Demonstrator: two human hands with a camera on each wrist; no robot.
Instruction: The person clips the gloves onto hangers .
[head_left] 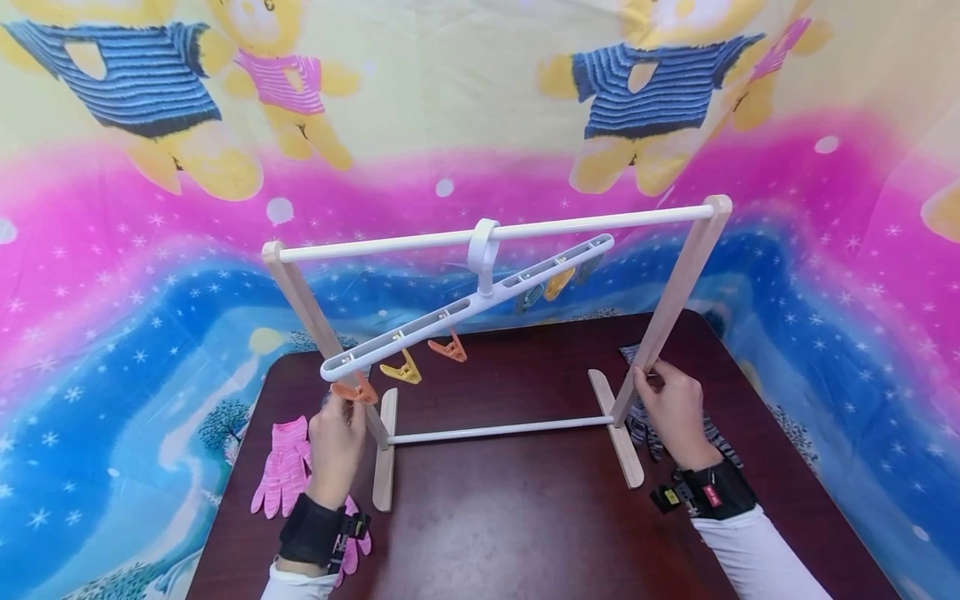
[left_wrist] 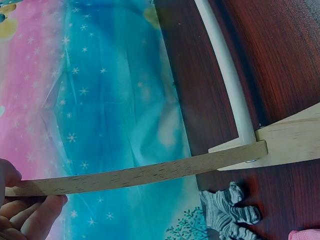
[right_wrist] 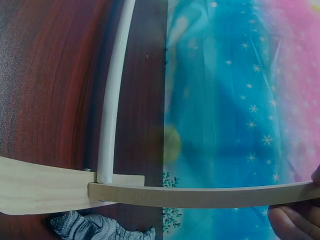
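A small drying rack with wooden posts and white rods stands on the dark table. My left hand [head_left: 337,442] pinches its left wooden post [left_wrist: 125,177] between thumb and fingers. The right wooden post [right_wrist: 210,196] is held by my right hand [head_left: 671,412], low down in the head view. From the white top rod [head_left: 405,243] hangs a white clip hanger [head_left: 420,332] by its ring, turned at a slant. Several orange, yellow and grey-blue clips dangle from it. One orange clip [head_left: 354,389] overlaps my left fingertips in the head view.
Pink gloves [head_left: 285,471] lie on the table [head_left: 495,533] to the left, partly behind my left wrist. Striped black-and-white gloves [right_wrist: 100,227] lie beside the right foot, with another striped glove [left_wrist: 227,212] by the left foot. A printed cloth [head_left: 442,108] surrounds the table.
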